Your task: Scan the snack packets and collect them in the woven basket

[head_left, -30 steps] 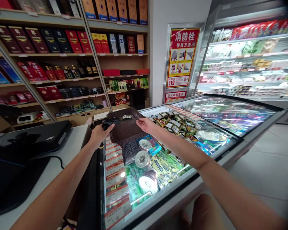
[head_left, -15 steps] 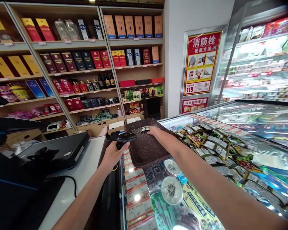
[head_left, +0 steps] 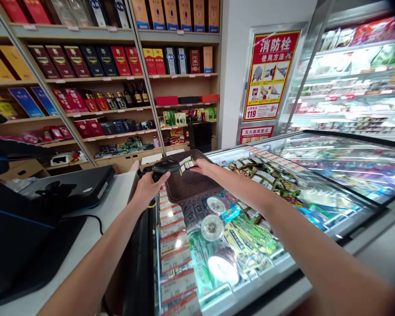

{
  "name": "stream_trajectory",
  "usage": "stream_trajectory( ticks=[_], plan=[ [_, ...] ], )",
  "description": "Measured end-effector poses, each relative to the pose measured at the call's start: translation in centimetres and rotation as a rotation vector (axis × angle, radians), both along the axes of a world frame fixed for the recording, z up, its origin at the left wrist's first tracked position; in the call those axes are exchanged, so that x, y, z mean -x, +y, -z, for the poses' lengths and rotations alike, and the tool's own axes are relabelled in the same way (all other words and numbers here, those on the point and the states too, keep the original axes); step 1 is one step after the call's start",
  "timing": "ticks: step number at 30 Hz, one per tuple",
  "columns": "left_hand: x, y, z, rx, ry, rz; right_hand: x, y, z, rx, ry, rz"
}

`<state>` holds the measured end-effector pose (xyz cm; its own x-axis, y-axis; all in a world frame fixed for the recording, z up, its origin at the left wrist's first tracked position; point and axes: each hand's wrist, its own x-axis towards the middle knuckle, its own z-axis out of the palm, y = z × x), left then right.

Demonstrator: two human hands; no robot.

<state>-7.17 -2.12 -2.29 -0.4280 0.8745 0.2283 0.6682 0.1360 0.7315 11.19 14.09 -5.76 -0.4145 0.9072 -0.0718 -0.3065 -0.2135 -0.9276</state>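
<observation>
My left hand (head_left: 149, 188) is wrapped round the handle of a black handheld barcode scanner (head_left: 166, 166), its head pointing right. Just right of the scanner, my right hand (head_left: 202, 167) pinches a small packet (head_left: 186, 165) with a pale label and dark edges. Both hands are over a brown woven basket (head_left: 192, 186), which rests on the glass top of a chest freezer (head_left: 210, 289). The packet's lettering is too small to read.
A white counter (head_left: 118, 197) with a black machine (head_left: 72, 188) stands on the left. Frozen goods, round tubs (head_left: 212, 227) among them, lie under the freezer glass. Price labels (head_left: 176, 259) line its left edge. Shelves of boxed bottles (head_left: 107, 61) fill the back wall.
My right hand has lifted the packet from the basket's far part and brought it left, close to the scanner's head. The view has tilted down a little and shifted right.
</observation>
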Motion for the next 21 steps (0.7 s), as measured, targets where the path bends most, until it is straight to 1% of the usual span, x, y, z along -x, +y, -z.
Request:
stream_trajectory(
  ticks=[3,6,10,13,15,17,19,21],
  plan=[
    [-2.7,-0.7,-1.5,-0.042,0.047,0.062,-1.4,-1.1,-0.7,0.056,0.004,-0.034],
    [-5.3,-1.2,-2.5,-0.063,0.148,0.107,-3.8,-2.5,-1.0,0.109,0.034,-0.021],
    [-8.3,-1.8,-3.4,-0.017,0.286,0.129,-7.0,-4.3,-1.2,0.136,0.094,-0.024],
    [-10.2,-2.2,-3.9,0.018,0.272,0.141,-9.0,-5.4,-1.2,0.136,0.124,0.008],
    [-11.2,-2.6,-4.0,0.038,0.239,0.148,-10.6,-6.1,-1.0,0.129,0.148,0.064],
    [-11.8,-3.1,-3.8,0.074,0.232,0.155,-12.9,-6.9,-0.6,0.101,0.179,0.125],
    [-11.9,-3.8,-3.1,0.113,0.281,0.162,-16.0,-7.6,0.0,0.067,0.209,0.196],
    [-11.4,-4.5,-1.9,0.138,0.387,0.183,-19.8,-7.9,0.9,0.039,0.242,0.295]
  ],
)
